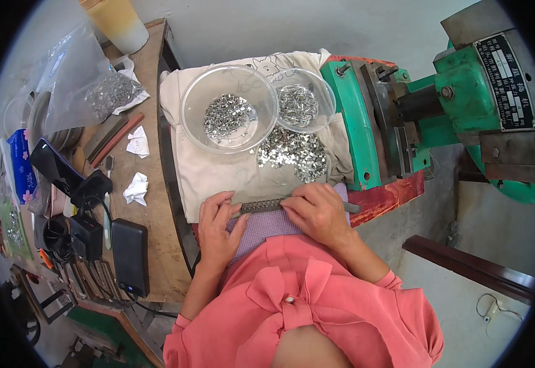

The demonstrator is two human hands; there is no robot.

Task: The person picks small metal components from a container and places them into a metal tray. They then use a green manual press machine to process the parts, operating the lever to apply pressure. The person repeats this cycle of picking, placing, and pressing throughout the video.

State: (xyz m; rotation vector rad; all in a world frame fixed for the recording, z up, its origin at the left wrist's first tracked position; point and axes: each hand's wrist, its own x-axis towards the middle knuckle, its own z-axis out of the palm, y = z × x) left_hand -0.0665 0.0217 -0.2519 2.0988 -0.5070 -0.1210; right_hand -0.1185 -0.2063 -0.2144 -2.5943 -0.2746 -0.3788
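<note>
Just in front of the green press machine [365, 122], a person in a pink blouse [304, 306] works over a cream cloth [206, 172] spread on the bench. Nearest the body, away from the press, a long dark toothed metal strip [267, 205] lies crosswise on a patch of purple checked fabric [261, 226]. The left hand [218, 230] rests on the strip's left end with fingers spread and the thumb pressing along its edge, seemingly pinning it flat rather than gripping it. The right hand [319, 211] is curled over the strip's right part, fingertips bunched on top; whether it pinches a small piece there cannot be told, since the fingers hide it.

Between the strip and the press base, a loose heap of small shiny metal pieces [292, 153] lies on the cloth, close enough for the right hand to pick from without reaching. Left of the press sit two clear plastic bowls, a large bowl [227, 110] and a small bowl [307, 101], both holding more of the same pieces, likely kept sorted apart. Further left of the press, on the wooden table [151, 257], lie a plastic bag of pieces [89, 86], crumpled tissues [136, 187] and a black power bank [130, 257].
</note>
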